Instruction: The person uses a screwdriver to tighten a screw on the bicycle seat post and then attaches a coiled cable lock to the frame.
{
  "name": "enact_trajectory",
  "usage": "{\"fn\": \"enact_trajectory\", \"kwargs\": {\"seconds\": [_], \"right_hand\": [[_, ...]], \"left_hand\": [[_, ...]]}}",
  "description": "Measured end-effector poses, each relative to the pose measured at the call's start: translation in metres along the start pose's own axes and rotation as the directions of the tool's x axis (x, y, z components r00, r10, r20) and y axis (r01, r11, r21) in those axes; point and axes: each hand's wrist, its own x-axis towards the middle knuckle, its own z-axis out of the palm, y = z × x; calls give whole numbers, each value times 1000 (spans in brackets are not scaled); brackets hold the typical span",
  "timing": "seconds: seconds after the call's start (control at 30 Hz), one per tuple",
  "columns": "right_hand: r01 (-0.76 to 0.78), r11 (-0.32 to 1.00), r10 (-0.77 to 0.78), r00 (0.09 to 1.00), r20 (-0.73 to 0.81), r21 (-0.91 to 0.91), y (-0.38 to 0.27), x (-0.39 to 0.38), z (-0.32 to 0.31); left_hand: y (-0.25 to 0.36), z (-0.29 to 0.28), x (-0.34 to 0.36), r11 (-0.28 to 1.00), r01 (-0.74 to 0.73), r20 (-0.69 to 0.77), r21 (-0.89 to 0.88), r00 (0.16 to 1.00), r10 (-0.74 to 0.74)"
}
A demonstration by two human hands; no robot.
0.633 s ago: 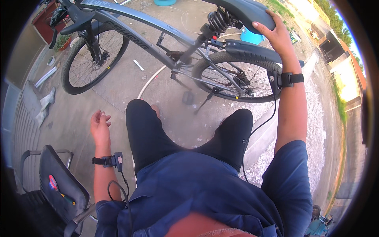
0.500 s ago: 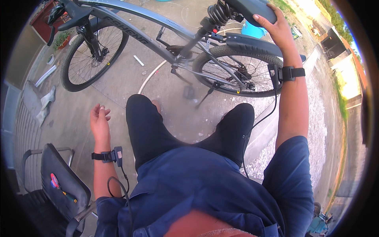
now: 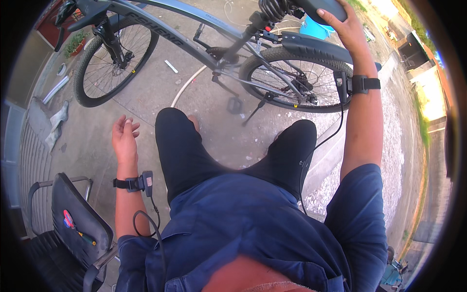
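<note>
A grey bicycle stands across the far side, leaning on its kickstand. At the upper right, my right hand grips the back of its black saddle, the thumb on top; the far fingers are partly cut off by the frame edge. Below the saddle sit a black coil spring and the rear mudguard over the rear wheel. My left hand hangs over the ground at the left, fingers loosely curled and apart, with nothing in it.
At the lower left, a black chair carries a red-and-blue item and a screwdriver with a yellow-green handle. A blue bucket stands behind the bicycle. A pale hose crosses the concrete. Cables run from both wrist straps.
The bicycle and my knees sit slightly higher in the picture. My right hand and the saddle have shifted a little up and right together. My left hand stays empty.
</note>
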Motion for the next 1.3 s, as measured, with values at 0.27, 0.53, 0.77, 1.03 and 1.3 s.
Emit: {"fn": "enact_trajectory", "kwargs": {"seconds": [0.27, 0.53, 0.77, 1.03, 1.3], "right_hand": [[11, 996, -12, 1000, 10, 83, 13, 2, 0], [64, 979, -54, 997, -55, 196, 77, -7, -6], [379, 708, -294, 925, 240, -596, 77, -58, 56], [419, 665, -46, 850, 526, -619, 73, -26, 111], [440, 678, -13, 808, 589, -589, 78, -14, 116]], "left_hand": [[-4, 2, -1, 1000, 2, 1, -31, 1000, -2], [-8, 9, 3, 999, 18, 16, -47, 1000, -17], [-19, -1, 0, 997, 78, -10, 27, 997, -78], [-26, 19, -6, 995, 96, 35, 39, 995, -97], [-33, 24, -9, 983, 156, 43, 93, 986, -160]]}}
